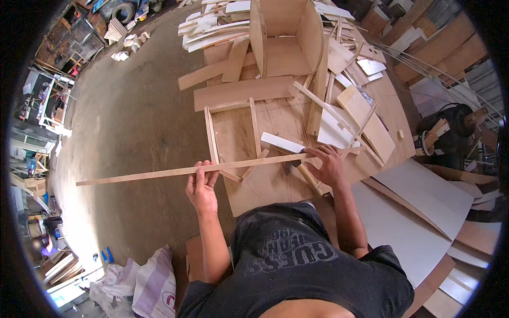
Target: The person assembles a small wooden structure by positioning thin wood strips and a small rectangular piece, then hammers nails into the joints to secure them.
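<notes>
A long, thin wooden strip (138,175) runs crosswise in front of me, its left end out past the table edge over the floor. My left hand (202,186) pinches it near its middle, thumb and fingers closed on it from below. Farther right, my right hand (327,165) grips the strip from above, fingers bent over it. Beneath that hand a hammer (308,176) with a wooden handle shows on the table, partly hidden. Just beyond the strip lies a rectangular wooden frame (210,132), its near corner next to my left hand.
An open wooden box (288,55) stands at the table's far side. Offcuts, including a white strip (282,142) and a pale board (366,124), cover the right part of the plywood table (238,199). Large grey sheets (395,222) lean at right. White sacks (151,283) sit at lower left.
</notes>
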Action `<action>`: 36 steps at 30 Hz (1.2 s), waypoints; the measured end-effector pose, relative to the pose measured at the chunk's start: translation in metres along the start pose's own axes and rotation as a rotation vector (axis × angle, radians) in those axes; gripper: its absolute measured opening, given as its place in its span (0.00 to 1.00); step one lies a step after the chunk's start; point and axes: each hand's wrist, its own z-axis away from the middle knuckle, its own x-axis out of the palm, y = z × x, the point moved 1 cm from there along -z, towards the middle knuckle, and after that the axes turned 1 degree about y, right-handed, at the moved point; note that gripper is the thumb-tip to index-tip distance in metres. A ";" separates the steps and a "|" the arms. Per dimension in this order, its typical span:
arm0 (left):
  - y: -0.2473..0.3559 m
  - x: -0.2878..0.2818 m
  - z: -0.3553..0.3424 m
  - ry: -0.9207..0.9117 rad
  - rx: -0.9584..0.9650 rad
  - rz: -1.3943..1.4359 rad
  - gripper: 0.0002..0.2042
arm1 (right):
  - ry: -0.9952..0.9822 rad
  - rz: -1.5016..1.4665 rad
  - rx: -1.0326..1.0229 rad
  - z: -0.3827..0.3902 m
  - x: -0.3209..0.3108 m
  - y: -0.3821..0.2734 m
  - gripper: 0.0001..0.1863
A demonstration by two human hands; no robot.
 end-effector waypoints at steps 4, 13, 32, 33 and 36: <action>-0.053 0.019 0.030 -0.018 -0.089 0.064 0.13 | 0.176 0.060 -0.172 0.003 -0.010 0.007 0.27; -0.100 0.024 0.073 0.050 -0.193 0.101 0.12 | -0.093 -0.188 -0.228 0.005 0.030 0.009 0.22; -0.118 -0.061 0.026 0.205 -0.335 -0.052 0.09 | -0.082 -0.140 -0.293 -0.010 0.106 -0.028 0.14; -0.124 -0.071 0.022 0.178 -0.359 -0.100 0.09 | -0.077 -0.107 -0.277 -0.009 0.114 -0.030 0.14; -0.139 -0.086 0.022 0.181 -0.449 -0.109 0.12 | -0.070 -0.061 -0.229 -0.002 0.121 -0.027 0.14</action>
